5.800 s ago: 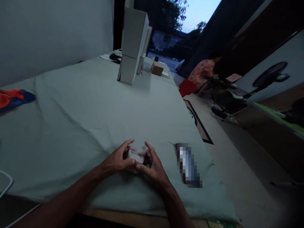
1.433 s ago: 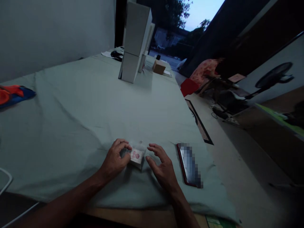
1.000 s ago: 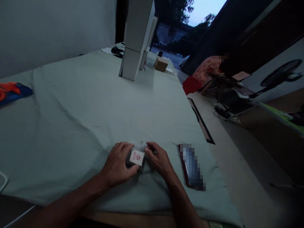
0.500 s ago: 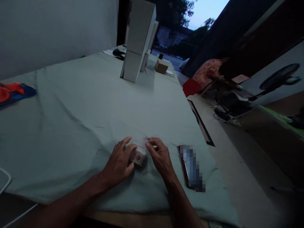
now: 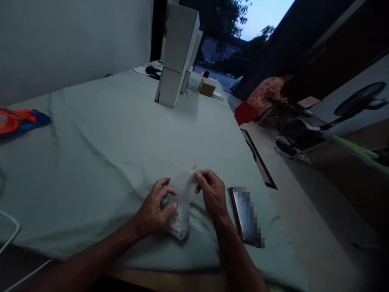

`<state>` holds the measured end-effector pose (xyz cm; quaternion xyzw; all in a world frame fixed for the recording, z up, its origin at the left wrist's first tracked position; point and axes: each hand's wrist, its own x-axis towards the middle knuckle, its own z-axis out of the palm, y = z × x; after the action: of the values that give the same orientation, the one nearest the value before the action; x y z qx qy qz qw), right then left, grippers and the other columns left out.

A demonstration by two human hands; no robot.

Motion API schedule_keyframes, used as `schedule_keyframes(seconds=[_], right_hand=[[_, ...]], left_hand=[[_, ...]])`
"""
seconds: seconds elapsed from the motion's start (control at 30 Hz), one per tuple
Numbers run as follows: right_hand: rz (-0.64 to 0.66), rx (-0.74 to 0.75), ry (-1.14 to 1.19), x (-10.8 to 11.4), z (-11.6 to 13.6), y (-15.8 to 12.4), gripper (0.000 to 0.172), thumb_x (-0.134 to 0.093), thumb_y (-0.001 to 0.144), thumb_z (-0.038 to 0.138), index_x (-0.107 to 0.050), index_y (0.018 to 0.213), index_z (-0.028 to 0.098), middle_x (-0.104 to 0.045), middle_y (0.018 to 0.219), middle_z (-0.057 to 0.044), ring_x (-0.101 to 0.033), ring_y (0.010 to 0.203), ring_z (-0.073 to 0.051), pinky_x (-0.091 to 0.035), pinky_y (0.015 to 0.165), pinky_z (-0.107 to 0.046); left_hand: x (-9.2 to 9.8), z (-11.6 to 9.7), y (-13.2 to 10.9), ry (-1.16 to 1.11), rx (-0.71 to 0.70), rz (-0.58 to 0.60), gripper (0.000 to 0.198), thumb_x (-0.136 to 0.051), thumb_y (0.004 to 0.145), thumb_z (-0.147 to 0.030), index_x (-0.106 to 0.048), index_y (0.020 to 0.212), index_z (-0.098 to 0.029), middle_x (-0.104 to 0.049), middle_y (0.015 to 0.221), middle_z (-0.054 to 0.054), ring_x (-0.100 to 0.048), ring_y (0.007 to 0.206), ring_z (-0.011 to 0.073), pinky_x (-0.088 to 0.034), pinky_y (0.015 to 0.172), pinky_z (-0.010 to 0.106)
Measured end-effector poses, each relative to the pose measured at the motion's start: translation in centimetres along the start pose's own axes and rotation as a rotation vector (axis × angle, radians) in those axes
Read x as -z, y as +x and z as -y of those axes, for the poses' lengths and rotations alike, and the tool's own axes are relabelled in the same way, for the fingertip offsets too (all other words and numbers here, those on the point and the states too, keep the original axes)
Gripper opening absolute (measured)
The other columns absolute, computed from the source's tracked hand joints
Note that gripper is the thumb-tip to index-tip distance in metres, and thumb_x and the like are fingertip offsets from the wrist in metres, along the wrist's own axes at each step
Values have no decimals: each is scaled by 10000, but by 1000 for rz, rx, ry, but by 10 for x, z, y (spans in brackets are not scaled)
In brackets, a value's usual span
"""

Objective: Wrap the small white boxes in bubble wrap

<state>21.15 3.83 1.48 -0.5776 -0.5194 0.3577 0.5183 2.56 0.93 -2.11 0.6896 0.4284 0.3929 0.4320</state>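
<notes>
A see-through, crinkled plastic wrapping (image 5: 180, 221) lies on the cloth near the table's front edge, bulging at its near end. My right hand (image 5: 211, 190) pinches the far, upper part of the plastic between thumb and fingertips and holds it raised. Beside its left side is my left hand (image 5: 156, 205), fingers spread and curved, the thumb resting on the plastic. Whatever fills the bulge is hidden by the plastic's glare. To the right of my right hand lies a phone (image 5: 246, 219) in a dark red case.
A pale green cloth (image 5: 130, 125) covers the long table. Tall white boxes (image 5: 176, 52) and a small brown carton (image 5: 207, 86) stand farther back. An orange and blue item (image 5: 22, 121) lies left. Beyond the right edge are a seated person (image 5: 267, 93) and a fan (image 5: 360, 97).
The small printed box seen between my hands no longer shows; crinkled plastic is in its place. My right hand has moved slightly right and up, stretching the plastic.
</notes>
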Motion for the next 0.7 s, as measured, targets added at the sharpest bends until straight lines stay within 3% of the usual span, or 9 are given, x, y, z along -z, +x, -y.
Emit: schedule_keyframes(seconds=[0.13,0.3,0.4,0.5,0.57,0.63,0.7], right_hand=[[32,4,-19,1,-6,3,244,-596,827,425,-601,800,182,-570,717,9,-500,566,-115,-437,510,-240],[-177,105,-245,5,-9,-12,279,-610,813,420,-606,954,180,-649,894,-60,-595,785,-183,-475,655,-293],[-21,147,-374,-2,-6,-30,369,-625,798,451,-607,1043,175,-666,943,-86,-612,827,-211,-481,682,-318],[57,228,-529,-13,-6,-39,533,-684,734,451,-574,1174,171,-643,1116,-128,-599,920,-252,-476,794,-384],[24,223,-558,-16,-8,-36,415,-637,767,420,-616,1098,170,-658,1072,-119,-597,879,-241,-463,804,-381],[0,141,-471,-13,-12,-30,246,-557,822,388,-654,906,178,-677,897,-74,-592,781,-206,-455,742,-333],[-20,21,-275,-7,-16,-24,245,-532,840,388,-624,734,187,-641,725,-24,-572,692,-173,-438,670,-286]], left_hand=[[-2,7,8,-101,43,55,237,-513,816,-221,-624,1025,-223,-537,1304,93,-473,1270,278,-423,1022,453],[-3,15,12,-347,147,130,442,-520,825,-243,-533,1266,-225,-653,1092,60,-622,968,231,-505,862,395],[-3,12,12,-528,192,136,455,-514,881,-344,-512,1317,-212,-642,1186,69,-587,1093,253,-460,948,398],[-4,9,11,-670,177,82,426,-476,922,-438,-595,1253,-198,-587,1321,70,-462,1283,275,-320,1102,407],[-5,8,11,-775,166,80,433,-471,921,-467,-635,1213,-192,-602,1310,72,-439,1306,285,-277,1131,426],[-5,7,12,-859,176,78,417,-499,904,-463,-666,1170,-188,-632,1271,73,-453,1291,292,-277,1129,441],[-3,7,14,-901,204,46,380,-530,887,-442,-690,1125,-192,-651,1239,70,-476,1264,293,-297,1111,439]])
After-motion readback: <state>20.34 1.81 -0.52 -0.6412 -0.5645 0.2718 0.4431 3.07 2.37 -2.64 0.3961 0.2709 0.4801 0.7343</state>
